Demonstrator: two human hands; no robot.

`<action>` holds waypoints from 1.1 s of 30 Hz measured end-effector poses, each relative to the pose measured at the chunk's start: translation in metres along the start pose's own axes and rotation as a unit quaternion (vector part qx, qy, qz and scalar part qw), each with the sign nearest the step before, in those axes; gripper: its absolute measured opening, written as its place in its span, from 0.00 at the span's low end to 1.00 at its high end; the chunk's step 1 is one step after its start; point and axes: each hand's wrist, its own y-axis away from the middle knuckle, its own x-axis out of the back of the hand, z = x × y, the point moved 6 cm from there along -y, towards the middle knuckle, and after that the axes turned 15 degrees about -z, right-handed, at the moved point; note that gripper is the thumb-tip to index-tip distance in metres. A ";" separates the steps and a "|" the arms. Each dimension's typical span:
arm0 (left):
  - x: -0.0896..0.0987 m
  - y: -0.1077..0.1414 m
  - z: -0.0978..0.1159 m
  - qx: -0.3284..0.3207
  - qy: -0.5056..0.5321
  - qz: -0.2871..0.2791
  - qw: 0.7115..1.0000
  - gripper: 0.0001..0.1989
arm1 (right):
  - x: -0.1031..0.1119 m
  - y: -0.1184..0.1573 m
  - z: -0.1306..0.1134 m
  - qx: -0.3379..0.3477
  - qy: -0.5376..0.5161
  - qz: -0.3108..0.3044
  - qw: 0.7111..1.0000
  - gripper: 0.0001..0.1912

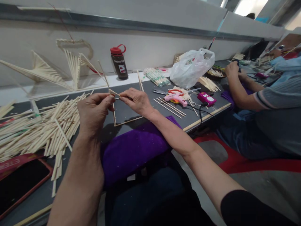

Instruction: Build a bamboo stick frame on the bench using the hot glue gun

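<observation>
My left hand (95,110) pinches the corner of a frame of thin wooden sticks (129,121), whose lower bar lies along the table. Close beside it, my right hand (137,101) pinches a short wooden stick (114,93) that meets the frame near my left fingertips. One stick (103,73) rises upright from that corner, and another (140,81) stands behind my right hand. Whether the short stick is fixed to the corner I cannot tell. A purple cloth (134,150) hangs over the table edge under my wrists.
Loose sticks (58,122) pile up at left near a phone (23,182). To the right are a pink glue gun (176,99), scissors (160,91), a purple box (207,99) and a plastic bag (191,69). A bottle (119,64) stands behind; a co-worker (270,103) sits at right.
</observation>
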 end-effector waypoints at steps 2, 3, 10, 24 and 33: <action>0.000 0.000 0.000 -0.001 -0.003 -0.002 1.000 0.03 | 0.000 0.000 0.000 0.002 -0.004 0.003 1.000 0.12; 0.000 0.000 0.000 -0.002 -0.005 -0.002 1.000 0.03 | 0.000 0.000 0.000 0.004 -0.008 0.005 1.000 0.12; -0.003 0.001 0.002 -0.013 0.000 -0.016 1.000 0.04 | -0.001 0.006 0.001 0.021 -0.038 0.048 0.998 0.10; -0.005 0.004 0.001 -0.024 0.003 -0.022 0.999 0.03 | 0.001 0.010 0.002 0.029 -0.038 0.071 0.996 0.09; -0.005 0.004 0.001 -0.020 -0.001 -0.019 1.000 0.04 | 0.000 0.012 0.001 0.019 -0.021 0.086 0.996 0.10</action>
